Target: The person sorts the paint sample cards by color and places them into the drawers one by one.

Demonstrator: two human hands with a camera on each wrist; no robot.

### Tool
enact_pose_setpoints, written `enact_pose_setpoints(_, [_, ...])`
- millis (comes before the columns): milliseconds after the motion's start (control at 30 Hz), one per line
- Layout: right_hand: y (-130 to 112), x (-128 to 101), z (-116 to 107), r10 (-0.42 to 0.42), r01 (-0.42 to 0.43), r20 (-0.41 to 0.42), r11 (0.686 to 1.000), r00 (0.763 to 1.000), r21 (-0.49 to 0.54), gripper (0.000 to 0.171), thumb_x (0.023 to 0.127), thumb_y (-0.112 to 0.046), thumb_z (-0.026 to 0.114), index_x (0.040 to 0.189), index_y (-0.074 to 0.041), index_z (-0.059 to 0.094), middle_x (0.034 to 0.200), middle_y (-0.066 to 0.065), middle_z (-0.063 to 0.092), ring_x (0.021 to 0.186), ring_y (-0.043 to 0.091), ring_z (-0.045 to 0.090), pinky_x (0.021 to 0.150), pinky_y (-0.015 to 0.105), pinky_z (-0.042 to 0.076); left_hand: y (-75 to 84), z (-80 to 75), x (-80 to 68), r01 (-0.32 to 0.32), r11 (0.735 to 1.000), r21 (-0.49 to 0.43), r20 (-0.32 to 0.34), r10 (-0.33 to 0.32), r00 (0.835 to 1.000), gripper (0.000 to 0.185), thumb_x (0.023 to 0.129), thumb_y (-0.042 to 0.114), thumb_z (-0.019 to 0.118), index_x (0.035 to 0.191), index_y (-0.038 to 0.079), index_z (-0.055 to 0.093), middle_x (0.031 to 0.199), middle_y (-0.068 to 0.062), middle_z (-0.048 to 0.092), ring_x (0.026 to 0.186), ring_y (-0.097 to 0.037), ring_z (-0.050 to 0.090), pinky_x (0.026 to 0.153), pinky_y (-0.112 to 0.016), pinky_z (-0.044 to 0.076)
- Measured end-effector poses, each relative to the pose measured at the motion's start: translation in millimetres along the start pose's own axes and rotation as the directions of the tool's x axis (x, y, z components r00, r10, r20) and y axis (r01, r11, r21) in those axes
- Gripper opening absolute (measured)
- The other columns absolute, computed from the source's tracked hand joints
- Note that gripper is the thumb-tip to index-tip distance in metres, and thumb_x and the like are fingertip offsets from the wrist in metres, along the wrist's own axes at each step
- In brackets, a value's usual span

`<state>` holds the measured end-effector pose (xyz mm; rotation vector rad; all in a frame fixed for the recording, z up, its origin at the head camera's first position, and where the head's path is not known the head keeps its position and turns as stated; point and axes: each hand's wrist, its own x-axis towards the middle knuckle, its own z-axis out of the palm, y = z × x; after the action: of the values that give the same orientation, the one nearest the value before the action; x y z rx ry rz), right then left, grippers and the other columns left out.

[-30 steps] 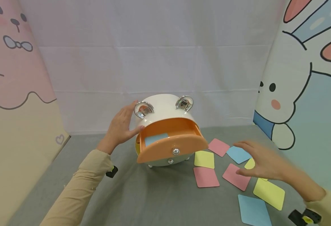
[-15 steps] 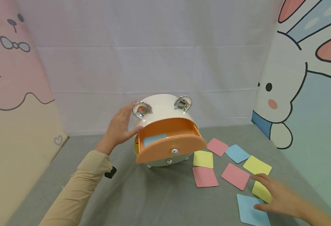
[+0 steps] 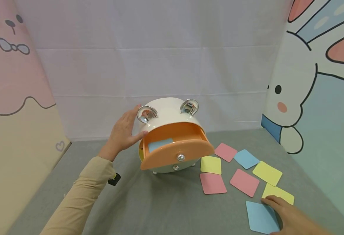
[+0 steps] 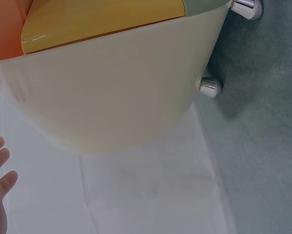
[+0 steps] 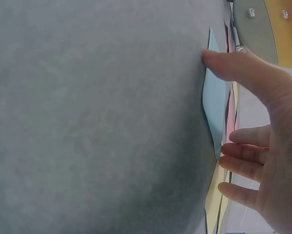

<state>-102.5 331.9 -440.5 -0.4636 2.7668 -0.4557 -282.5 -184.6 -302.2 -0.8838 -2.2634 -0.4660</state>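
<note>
Your right hand [image 3: 291, 218] is at the blue card [image 3: 259, 216] on the near right of the table [image 3: 160, 209], thumb and fingers spread across its right side; you cannot tell from here whether they press on it. The card lies flat and looks nearly square, so its long axis is hard to tell; its side edges run near to far, leaning left at their far ends.

Your left hand [image 3: 122, 133] is spread against the left side of the box [image 3: 169, 112], thumb at the front edge, fingers behind the left bell [image 3: 147, 114]. The box stands upright at the middle of the table, its front turned near and slightly right. Its orange drawer [image 3: 164, 157] juts out toward you over the green drawer [image 3: 160, 169], and a second blue card [image 3: 160, 144] shows inside.

Just beyond the card at your right hand, a yellow card [image 3: 280, 195] is partly hidden by your fingers. Another yellow card [image 3: 267, 173] lies farther back. To the left is a pink card [image 3: 244, 182], with more cards between it and the box.
</note>
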Motion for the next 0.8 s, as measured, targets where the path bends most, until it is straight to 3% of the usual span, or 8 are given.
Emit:
enact_pose_setpoints(233, [3.0,-0.9,1.6,-0.065,0.063,-0.026,0.996,0.998,-0.06,0.091,0.062,-0.061,0.07,0.123,0.003,0.049,0.121,0.014,0.045,0.094,0.017,0.046,0.07,0.027,0.051,0.2,0.2,-0.2,0.008,1.0,-0.01,0.005,-0.008,1.0,0.089,0.082,0.069,0.032,0.145,0.008,0.017,0.138,-0.015,0.039,0.12,-0.032,0.041,0.099,-0.049,0.033])
enact_pose_setpoints(467, [3.9,0.3,0.5,-0.069,0.068,-0.004,0.997,0.998,-0.019,0.084,0.064,-0.056,0.072,0.121,0.003,0.05,0.12,0.015,0.045,0.094,0.017,0.046,0.07,0.026,0.05,0.3,0.3,0.0,0.003,1.0,-0.009,0.005,-0.003,1.0,0.089,0.083,0.069,0.032,0.145,0.007,0.017,0.138,-0.016,0.039,0.12,-0.032,0.04,0.099,-0.048,0.032])
enact_pose_setpoints(800, [-0.3,7.0,-4.1,-0.015,0.012,0.044,0.998,0.999,0.067,0.078,0.058,-0.046,0.081,0.114,0.001,0.053,0.112,0.011,0.046,0.091,0.023,0.045,0.069,0.03,0.051,0.1,1.6,0.2,-0.003,1.0,-0.002,-0.001,0.003,1.0,0.09,0.083,0.069,0.031,0.145,0.006,0.018,0.137,-0.016,0.039,0.119,-0.033,0.041,0.099,-0.048,0.033])
